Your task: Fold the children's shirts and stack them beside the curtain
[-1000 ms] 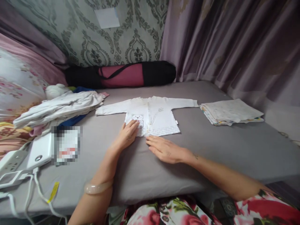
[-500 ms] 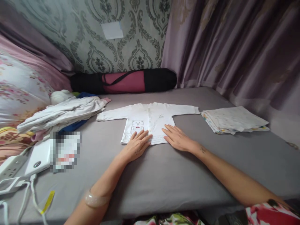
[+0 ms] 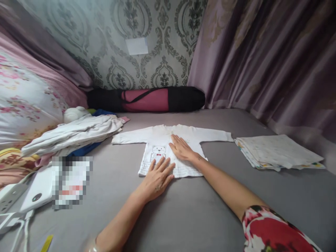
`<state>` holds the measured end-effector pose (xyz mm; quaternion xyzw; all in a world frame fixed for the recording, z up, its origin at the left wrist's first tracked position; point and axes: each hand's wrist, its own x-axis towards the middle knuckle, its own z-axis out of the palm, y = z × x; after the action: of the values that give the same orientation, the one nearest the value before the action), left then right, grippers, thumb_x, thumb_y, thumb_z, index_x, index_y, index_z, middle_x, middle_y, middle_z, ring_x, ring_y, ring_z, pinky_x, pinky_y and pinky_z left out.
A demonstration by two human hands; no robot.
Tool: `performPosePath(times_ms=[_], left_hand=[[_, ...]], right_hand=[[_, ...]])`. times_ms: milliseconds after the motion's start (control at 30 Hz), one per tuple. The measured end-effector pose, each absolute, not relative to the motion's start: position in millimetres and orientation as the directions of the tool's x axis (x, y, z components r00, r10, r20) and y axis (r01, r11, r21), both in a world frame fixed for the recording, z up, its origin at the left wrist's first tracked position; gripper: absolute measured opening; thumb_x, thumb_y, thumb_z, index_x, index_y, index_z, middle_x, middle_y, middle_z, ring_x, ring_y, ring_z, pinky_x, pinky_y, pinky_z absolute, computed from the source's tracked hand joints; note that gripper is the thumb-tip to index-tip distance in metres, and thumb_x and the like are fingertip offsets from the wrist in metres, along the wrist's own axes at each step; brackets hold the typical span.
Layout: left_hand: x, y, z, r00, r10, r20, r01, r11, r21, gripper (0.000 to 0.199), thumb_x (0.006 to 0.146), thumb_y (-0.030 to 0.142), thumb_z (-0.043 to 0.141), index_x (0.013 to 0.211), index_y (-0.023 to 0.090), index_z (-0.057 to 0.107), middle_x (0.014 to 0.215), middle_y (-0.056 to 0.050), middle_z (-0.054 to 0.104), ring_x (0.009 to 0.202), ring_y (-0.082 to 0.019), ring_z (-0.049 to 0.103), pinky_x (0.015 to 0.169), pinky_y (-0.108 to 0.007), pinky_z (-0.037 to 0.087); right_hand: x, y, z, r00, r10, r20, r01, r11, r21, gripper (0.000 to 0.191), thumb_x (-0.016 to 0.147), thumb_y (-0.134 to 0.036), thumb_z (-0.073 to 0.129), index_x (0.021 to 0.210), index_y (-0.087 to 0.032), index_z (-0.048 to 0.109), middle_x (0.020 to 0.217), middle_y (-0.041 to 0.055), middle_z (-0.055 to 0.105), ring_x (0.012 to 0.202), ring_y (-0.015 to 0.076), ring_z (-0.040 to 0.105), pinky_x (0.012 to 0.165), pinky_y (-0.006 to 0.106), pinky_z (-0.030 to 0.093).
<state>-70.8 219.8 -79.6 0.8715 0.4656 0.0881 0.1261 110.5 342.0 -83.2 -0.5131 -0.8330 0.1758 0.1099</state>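
Note:
A small white long-sleeved baby shirt (image 3: 151, 151) lies spread flat on the grey sheet, its sleeves stretched out to both sides. A bear with a red bow tie is printed on its left half. My left hand (image 3: 159, 178) rests on the lower hem below the bear, palm down with fingers spread. On the middle of the chest lies my right hand (image 3: 182, 148), flat, its fingers stretched toward the collar. It covers part of the shirt's front. Neither hand grips the cloth.
Folded cloths (image 3: 279, 152) lie to the right. On the left are a heap of white clothes (image 3: 78, 131), a floral pillow (image 3: 26, 94), a white power bank (image 3: 39, 190) and a power strip (image 3: 9, 196) with cables. A black and maroon long bag (image 3: 147, 99) lies along the wall.
My right hand has slid from the lower right hem up to the middle of the chest. My left hand stays at the hem. The view has tilted up slightly.

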Motion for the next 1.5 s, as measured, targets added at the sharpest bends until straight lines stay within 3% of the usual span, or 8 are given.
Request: performPosePath(times_ms=[167, 367, 533, 733, 867, 1100, 1267, 1500], left_hand=[[-72, 220, -76, 0.561, 0.828, 0.017, 0.785, -0.538, 0.308, 0.049, 0.101, 0.048, 0.027, 0.145, 0.032, 0.041, 0.156, -0.004, 0.033, 0.146, -0.028, 0.022, 0.117, -0.057, 0.021], [-75, 220, -78, 0.57, 0.821, 0.042, 0.767, -0.55, 0.33, 0.047, 0.101, 0.046, 0.027, 0.144, 0.033, 0.041, 0.156, -0.004, 0.034, 0.146, -0.027, 0.022, 0.117, -0.057, 0.022], [-76, 220, -77, 0.57, 0.821, 0.035, 0.767, -0.547, 0.335, 0.048, 0.101, 0.047, 0.027, 0.144, 0.033, 0.042, 0.156, -0.004, 0.034, 0.146, -0.027, 0.022, 0.117, -0.056, 0.023], [-76, 220, -73, 0.578, 0.816, 0.028, 0.761, -0.55, 0.344, 0.047, 0.101, 0.046, 0.028, 0.144, 0.031, 0.042, 0.155, -0.005, 0.035, 0.146, -0.028, 0.023, 0.116, -0.057, 0.024], [-76, 221, -70, 0.566, 0.822, 0.06, 0.771, -0.554, 0.315, 0.046, 0.102, 0.044, 0.027, 0.142, 0.029, 0.044, 0.153, -0.005, 0.039, 0.144, -0.025, 0.028, 0.116, -0.053, 0.028], [-86, 227, -78, 0.281, 0.952, 0.118, 0.942, -0.297, 0.158, 0.048, 0.1, 0.04, 0.033, 0.142, 0.021, 0.045, 0.152, -0.011, 0.04, 0.143, -0.029, 0.031, 0.114, -0.054, 0.03], [-87, 226, -86, 0.2, 0.978, 0.06, 0.972, -0.206, 0.112, 0.057, 0.098, 0.047, 0.035, 0.148, 0.02, 0.038, 0.156, -0.015, 0.029, 0.145, -0.032, 0.024, 0.114, -0.053, 0.03], [-85, 224, -82, 0.187, 0.982, -0.007, 0.976, -0.185, 0.113, 0.058, 0.098, 0.047, 0.034, 0.15, 0.022, 0.034, 0.157, -0.014, 0.023, 0.146, -0.032, 0.018, 0.115, -0.053, 0.027]], right_hand=[[107, 359, -73, -0.439, 0.897, 0.055, 0.831, 0.428, -0.356, 0.057, 0.101, -0.044, 0.019, 0.143, -0.012, 0.042, 0.152, 0.0146, 0.037, 0.142, 0.0244, 0.03, 0.117, 0.043, 0.019], [95, 373, -77, -0.421, 0.905, -0.062, 0.868, 0.381, -0.319, 0.071, 0.099, -0.051, 0.022, 0.151, -0.002, 0.025, 0.161, 0.0186, 0.009, 0.148, 0.0282, 0.003, 0.119, 0.044, 0.007], [110, 393, -68, -0.357, 0.933, -0.041, 0.876, 0.32, -0.361, 0.066, 0.1, -0.049, 0.009, 0.15, -0.012, 0.032, 0.156, 0.0143, 0.029, 0.146, 0.0238, 0.021, 0.119, 0.047, 0.007], [126, 424, -75, -0.191, 0.979, -0.069, 0.969, 0.177, -0.171, 0.066, 0.1, -0.043, 0.02, 0.151, -0.001, 0.022, 0.16, 0.0176, 0.017, 0.147, 0.0271, 0.014, 0.118, 0.045, 0.012], [106, 429, -70, -0.158, 0.987, -0.042, 0.983, 0.153, -0.101, 0.058, 0.099, -0.038, 0.026, 0.145, -0.003, 0.037, 0.155, 0.02, 0.029, 0.144, 0.0293, 0.023, 0.116, 0.048, 0.012], [40, 410, -73, -0.44, 0.89, 0.121, 0.87, 0.456, -0.19, 0.049, 0.099, -0.032, 0.029, 0.136, -0.006, 0.048, 0.144, 0.0179, 0.047, 0.134, 0.0256, 0.039, 0.114, 0.038, 0.018], [24, 420, -83, -0.378, 0.926, -0.006, 0.905, 0.368, -0.214, 0.064, 0.1, -0.04, 0.024, 0.149, 0.0, 0.027, 0.159, 0.0172, 0.021, 0.147, 0.0264, 0.014, 0.118, 0.04, 0.007], [1, 432, -83, -0.208, 0.978, 0.016, 0.951, 0.206, -0.23, 0.064, 0.099, -0.045, 0.023, 0.149, -0.006, 0.032, 0.158, 0.0181, 0.024, 0.145, 0.0295, 0.018, 0.116, 0.046, 0.01]])
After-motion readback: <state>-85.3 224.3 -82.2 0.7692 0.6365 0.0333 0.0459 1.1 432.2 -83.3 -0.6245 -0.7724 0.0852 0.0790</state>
